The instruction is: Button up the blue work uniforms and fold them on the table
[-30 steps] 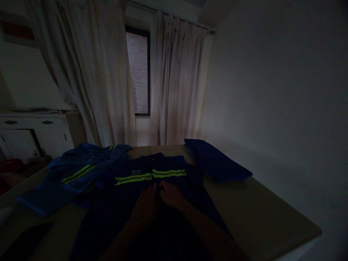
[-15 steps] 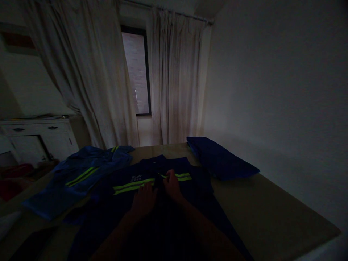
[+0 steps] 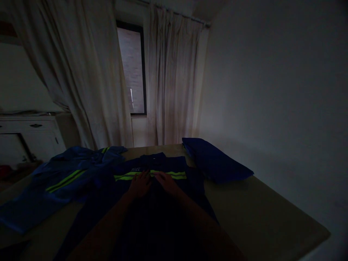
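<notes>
A dark navy work jacket [image 3: 176,166] with yellow-green reflective stripes lies spread front-up on a tan table [image 3: 261,214]. Both of my hands rest on its chest, side by side at the front opening, just below the stripes. My left hand [image 3: 139,184] lies on the left panel with fingers reaching up to the stripe. My right hand [image 3: 166,182] lies on the right panel, fingers stretched toward the stripe. The room is very dim, so whether the fingers pinch the fabric is unclear.
A lighter blue jacket [image 3: 62,174] with the same stripes lies crumpled at the table's left. A folded dark blue garment [image 3: 214,161] sits at the back right. Pale curtains [image 3: 89,79] and a window [image 3: 132,69] stand behind; a white cabinet [image 3: 27,136] is at the left.
My hands have slid up the jacket front from the lower chest to the reflective stripes. The right hand has gone from a pinch at the stripe to lying flatter.
</notes>
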Action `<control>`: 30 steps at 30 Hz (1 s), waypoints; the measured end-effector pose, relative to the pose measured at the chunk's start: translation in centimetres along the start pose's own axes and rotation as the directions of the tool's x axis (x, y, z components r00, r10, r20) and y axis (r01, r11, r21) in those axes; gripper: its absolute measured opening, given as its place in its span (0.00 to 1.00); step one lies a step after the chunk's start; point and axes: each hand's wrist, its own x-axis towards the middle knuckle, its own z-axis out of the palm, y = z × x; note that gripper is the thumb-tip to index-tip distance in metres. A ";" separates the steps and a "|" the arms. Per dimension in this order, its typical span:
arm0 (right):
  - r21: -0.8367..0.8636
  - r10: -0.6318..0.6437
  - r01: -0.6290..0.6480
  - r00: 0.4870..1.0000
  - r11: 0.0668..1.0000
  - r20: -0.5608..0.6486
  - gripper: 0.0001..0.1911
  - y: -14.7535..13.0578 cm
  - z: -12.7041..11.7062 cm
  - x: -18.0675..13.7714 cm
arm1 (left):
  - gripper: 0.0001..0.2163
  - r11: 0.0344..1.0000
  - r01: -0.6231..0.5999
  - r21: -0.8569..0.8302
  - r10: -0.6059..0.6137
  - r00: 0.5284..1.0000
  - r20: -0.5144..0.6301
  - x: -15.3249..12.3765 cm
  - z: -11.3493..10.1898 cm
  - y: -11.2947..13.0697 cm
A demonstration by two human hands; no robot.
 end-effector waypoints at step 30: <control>-0.606 -0.189 -0.055 0.925 0.793 -0.331 0.25 5.1 -16.9 -4.9 | 0.14 0.934 0.072 -0.349 -0.064 0.997 0.035 -20.4 -2.6 1.7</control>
